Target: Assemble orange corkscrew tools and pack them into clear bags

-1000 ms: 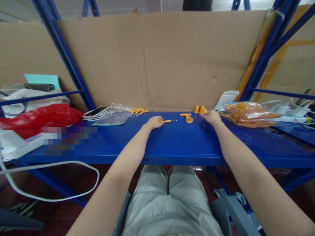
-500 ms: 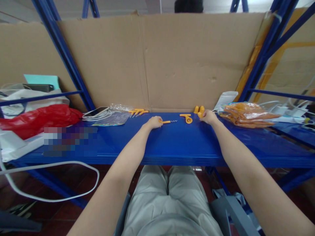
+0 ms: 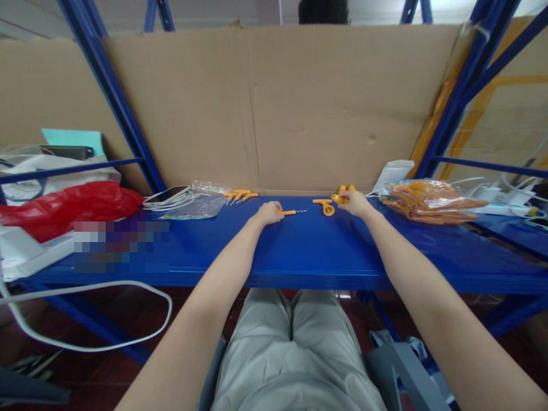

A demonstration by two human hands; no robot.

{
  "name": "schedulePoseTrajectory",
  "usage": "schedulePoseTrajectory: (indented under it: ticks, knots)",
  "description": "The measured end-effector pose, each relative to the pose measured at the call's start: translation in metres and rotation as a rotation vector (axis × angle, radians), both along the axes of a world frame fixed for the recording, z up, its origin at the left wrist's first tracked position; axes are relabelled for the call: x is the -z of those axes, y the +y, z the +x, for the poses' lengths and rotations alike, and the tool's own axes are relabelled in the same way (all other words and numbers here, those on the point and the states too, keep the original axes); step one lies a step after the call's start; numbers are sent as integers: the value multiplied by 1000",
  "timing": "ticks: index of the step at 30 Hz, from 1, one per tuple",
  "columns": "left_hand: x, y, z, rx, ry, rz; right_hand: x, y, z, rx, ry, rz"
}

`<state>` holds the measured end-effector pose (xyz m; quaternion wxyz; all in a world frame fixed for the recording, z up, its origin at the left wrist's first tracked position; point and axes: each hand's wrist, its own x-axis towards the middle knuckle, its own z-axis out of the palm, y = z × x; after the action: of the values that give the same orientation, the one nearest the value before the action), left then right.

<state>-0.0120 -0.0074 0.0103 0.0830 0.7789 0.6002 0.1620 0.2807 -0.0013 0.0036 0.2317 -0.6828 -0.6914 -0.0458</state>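
Note:
My left hand (image 3: 269, 213) is closed on the handle end of a yellow corkscrew (image 3: 289, 213), whose threaded shaft and metal spiral point right, just over the blue shelf. In my right hand (image 3: 354, 204) is a yellow hollow corkscrew sleeve (image 3: 338, 198), pinched by the fingers and partly hidden by them. Right behind that hand stand more yellow sleeves (image 3: 343, 188), partly covered. Between my hands lie a yellow T-shaped handle (image 3: 321, 201) and a round yellow part (image 3: 329, 210), seen end-on. Several yellow corkscrews (image 3: 241, 195) with bare spirals rest at the back left.
A blue metal shelf (image 3: 317, 251) carries everything, with a cardboard sheet (image 3: 325, 114) behind. To the left are a clear plastic bag (image 3: 199, 206), a phone (image 3: 173, 193) with white cable and a red bag (image 3: 77, 206). An orange plastic packet (image 3: 432, 201) lies right.
My right hand has moved slightly left with the yellow sleeve, toward the T-shaped handle. My left hand and the corkscrew stay nearly still.

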Motion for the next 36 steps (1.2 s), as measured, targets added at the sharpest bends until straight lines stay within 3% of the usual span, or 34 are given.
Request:
schedulePoseTrajectory:
  ticks: [9, 23, 30, 36]
  knots:
    - [3, 5, 3, 3, -208, 41, 2, 8, -11, -239, -44, 117]
    - [6, 3, 12, 91, -210, 116, -3, 0, -26, -382, -138, 154]
    - [6, 2, 11, 88, -206, 109, -1, 4, -20, -304, -127, 137]
    - [4, -2, 15, 122, -198, 115, 4, 11, -24, -425, -129, 158]
